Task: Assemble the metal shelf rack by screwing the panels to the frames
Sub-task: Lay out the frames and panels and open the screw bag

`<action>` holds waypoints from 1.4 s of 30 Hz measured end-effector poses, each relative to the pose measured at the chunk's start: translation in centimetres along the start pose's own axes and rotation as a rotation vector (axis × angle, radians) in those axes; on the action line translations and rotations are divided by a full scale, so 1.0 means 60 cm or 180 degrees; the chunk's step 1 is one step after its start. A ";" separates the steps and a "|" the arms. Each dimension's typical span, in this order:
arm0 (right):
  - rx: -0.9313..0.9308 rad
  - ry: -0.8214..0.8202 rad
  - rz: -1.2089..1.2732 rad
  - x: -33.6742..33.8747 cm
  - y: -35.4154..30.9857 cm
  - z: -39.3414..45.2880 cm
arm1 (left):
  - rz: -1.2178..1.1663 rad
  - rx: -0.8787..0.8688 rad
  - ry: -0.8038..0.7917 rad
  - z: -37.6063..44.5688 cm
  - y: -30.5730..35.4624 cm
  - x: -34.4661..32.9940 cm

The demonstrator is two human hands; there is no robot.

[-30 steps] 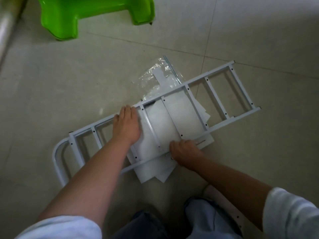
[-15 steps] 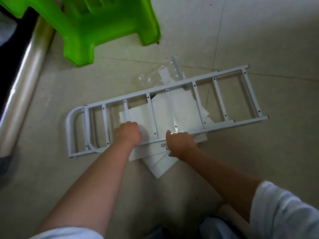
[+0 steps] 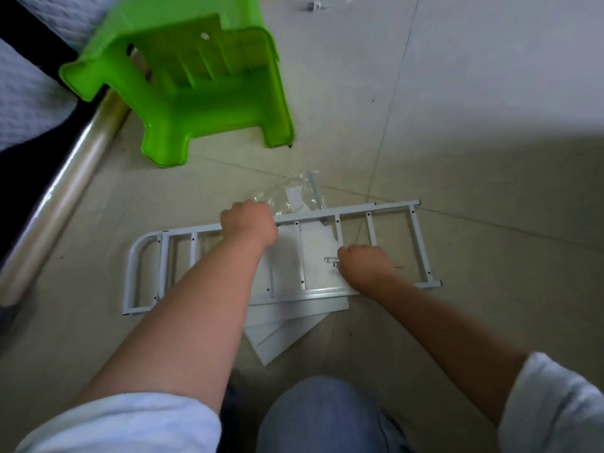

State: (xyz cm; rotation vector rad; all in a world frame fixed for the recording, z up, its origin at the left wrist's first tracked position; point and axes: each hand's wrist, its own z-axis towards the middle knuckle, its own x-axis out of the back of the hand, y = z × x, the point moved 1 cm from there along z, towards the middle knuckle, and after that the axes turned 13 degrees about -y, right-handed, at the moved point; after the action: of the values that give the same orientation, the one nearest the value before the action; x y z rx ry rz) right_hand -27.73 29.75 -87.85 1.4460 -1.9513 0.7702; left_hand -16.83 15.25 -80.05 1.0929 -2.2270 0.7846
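Hands first: our left hand (image 3: 249,223) curls over the far rail of the white frame (image 3: 420,246), fingers wrapped round it. Our right hand (image 3: 364,266) sits w/ curled fingers on a rung nr the middle-right; a small clear-handled tool (image 3: 330,260), prob a screwdriver, pokes out by the fingertips. We can't tell for sure whether the hand grips the tool, the rung, or both.

Frame lies flat on the floor (image 3: 490,125), ladder-like, rounded end to our left, screw holes showing along rungs. Under it, a loose stack of white panels (image 3: 294,325), corners fanned out toward our knees. A clear plastic bag (image 3: 287,197) lies just beyond the far rail, touching or nearly touching it; contents too blurry to call.

Progress, as we judge it: very early. No panel looks fastened to the frame, no screw visibly seated, only one frame in view. Left to do: align a panel w/ the holes, drive screws, repeat for other panels and frames.

Further out: green plastic stool (image 3: 209,103) on its side, a bed edge (image 3: 65,178) at left.
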 end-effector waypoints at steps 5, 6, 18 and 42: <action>-0.0444 -0.0096 0.0489 0.030 0.031 0.039 | 0.0103 -0.0343 0.0053 0.051 0.022 -0.002; -0.0566 -0.0061 0.0633 0.025 0.036 0.044 | 0.0132 -0.0461 0.0104 0.062 0.026 -0.007; -0.1489 -0.0249 0.0804 -0.084 0.042 -0.057 | 0.1410 -0.2073 0.0091 0.069 0.135 -0.154; -0.4135 0.0638 0.3345 -0.284 -0.016 -0.025 | 0.0811 -0.3000 0.0508 0.102 0.114 -0.253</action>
State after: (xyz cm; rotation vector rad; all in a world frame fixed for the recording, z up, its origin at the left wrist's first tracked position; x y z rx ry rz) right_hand -22.55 41.28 -99.43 -0.4311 -2.1908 -0.1105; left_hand -15.64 22.23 -96.32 0.2791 -2.1967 -0.1332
